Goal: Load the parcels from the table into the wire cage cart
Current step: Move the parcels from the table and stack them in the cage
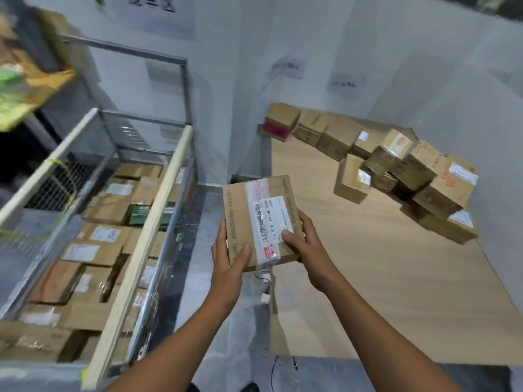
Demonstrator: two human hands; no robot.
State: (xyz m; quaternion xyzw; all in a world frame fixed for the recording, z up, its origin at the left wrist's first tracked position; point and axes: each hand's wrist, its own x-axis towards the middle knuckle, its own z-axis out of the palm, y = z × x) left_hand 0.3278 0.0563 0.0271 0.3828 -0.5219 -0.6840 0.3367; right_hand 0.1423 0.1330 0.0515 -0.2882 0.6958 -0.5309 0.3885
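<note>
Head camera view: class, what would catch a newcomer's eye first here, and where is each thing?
First, the flat brown cardboard parcel with a white barcode label, held at centre between the left hand and right hand. On the left stands the grey wire cage cart, packed with brown parcels; at far right a loose pile of brown cardboard boxes lies on the pale wooden table.

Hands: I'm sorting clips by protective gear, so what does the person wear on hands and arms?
Nothing visible. The left hand and right hand are ungloved, with no rings, watch or wristband showing, and both arms show no sleeves as far as the bottom edge of the view.
</note>
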